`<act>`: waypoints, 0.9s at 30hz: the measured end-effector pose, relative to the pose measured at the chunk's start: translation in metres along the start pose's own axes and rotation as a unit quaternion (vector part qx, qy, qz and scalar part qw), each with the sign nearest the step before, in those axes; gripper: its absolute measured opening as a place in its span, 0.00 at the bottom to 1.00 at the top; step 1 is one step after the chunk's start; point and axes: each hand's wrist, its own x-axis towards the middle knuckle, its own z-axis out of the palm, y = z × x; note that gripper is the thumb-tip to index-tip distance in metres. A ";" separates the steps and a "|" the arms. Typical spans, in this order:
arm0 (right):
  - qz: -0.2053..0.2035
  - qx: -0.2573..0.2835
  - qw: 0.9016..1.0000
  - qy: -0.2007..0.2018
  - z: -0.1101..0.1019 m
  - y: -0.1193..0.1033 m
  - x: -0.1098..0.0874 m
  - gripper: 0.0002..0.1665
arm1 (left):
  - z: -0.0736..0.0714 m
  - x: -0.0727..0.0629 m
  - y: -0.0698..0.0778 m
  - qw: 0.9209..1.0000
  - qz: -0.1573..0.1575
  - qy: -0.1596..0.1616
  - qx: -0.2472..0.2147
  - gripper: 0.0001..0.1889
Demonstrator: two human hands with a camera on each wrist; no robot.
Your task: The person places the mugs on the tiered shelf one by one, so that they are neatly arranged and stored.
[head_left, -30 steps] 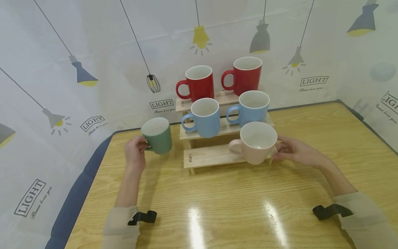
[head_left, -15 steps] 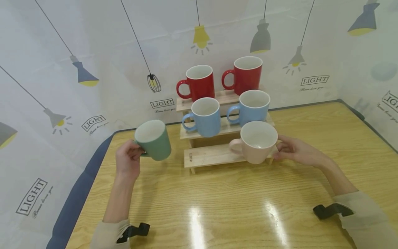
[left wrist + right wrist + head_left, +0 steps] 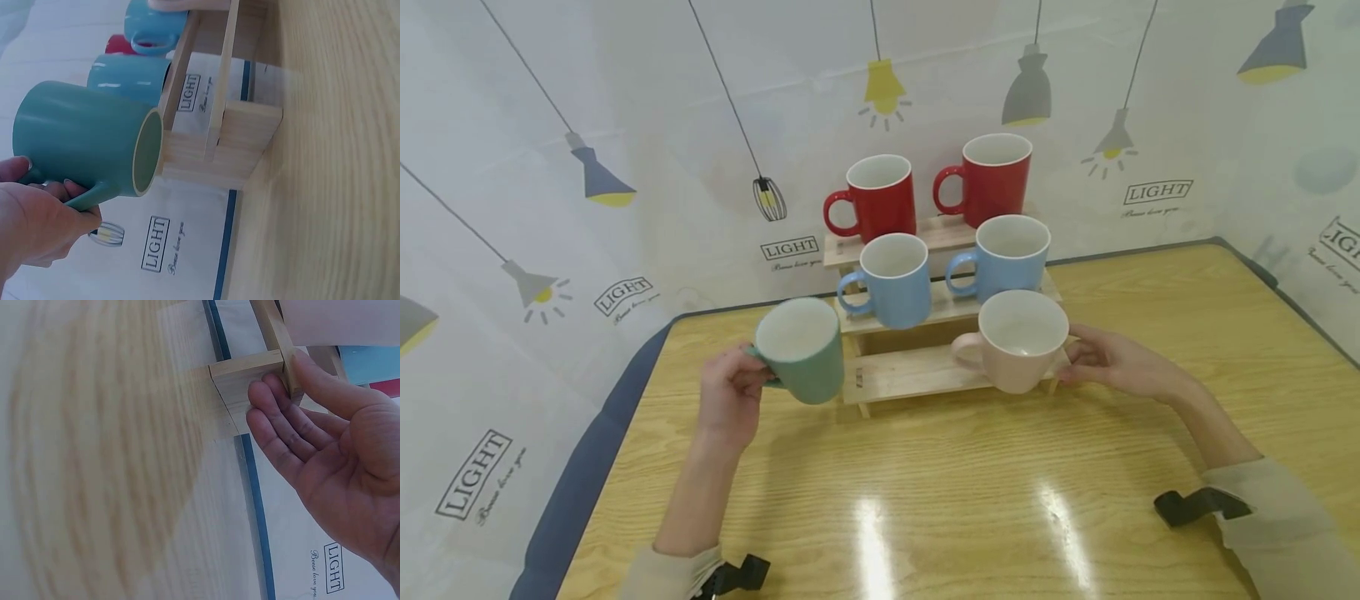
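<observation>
My left hand (image 3: 730,400) grips a green mug (image 3: 808,367) by its handle, in the air just left of a three-step wooden rack (image 3: 910,375). In the left wrist view, the green mug's handle (image 3: 92,196) sits between the fingers and thumb. At the lowest step's right end, my right hand (image 3: 1123,367) holds the rack; the right wrist view has the thumb on the plank (image 3: 272,325) and curled fingers below it. A pink mug (image 3: 1018,358) stands on that step's right part, close to the right fingertips. The step's left part is bare.
Two blue mugs (image 3: 901,287) stand on the middle step. Behind them, two red mugs (image 3: 883,200) occupy the top step. A lamp-patterned cloth (image 3: 700,167) hangs behind the wooden table (image 3: 955,500).
The green mug first shifted left and toward me, then came right to beside the rack, its mouth tipping toward me. My right hand and the mugs on the rack have stayed put.
</observation>
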 end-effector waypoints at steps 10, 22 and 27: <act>0.003 -0.001 1.000 -0.002 0.000 0.000 0.001 0.41 | 0.023 -0.005 -0.019 0.999 -0.036 -0.018 0.012 0.20; 0.012 -0.003 1.000 0.004 -0.001 0.001 0.000 0.42 | 0.045 -0.003 -0.041 0.997 -0.063 -0.034 0.015 0.18; 0.004 -0.002 1.000 0.003 0.000 0.001 0.000 0.42 | 0.053 -0.001 -0.049 0.997 -0.066 -0.034 0.018 0.17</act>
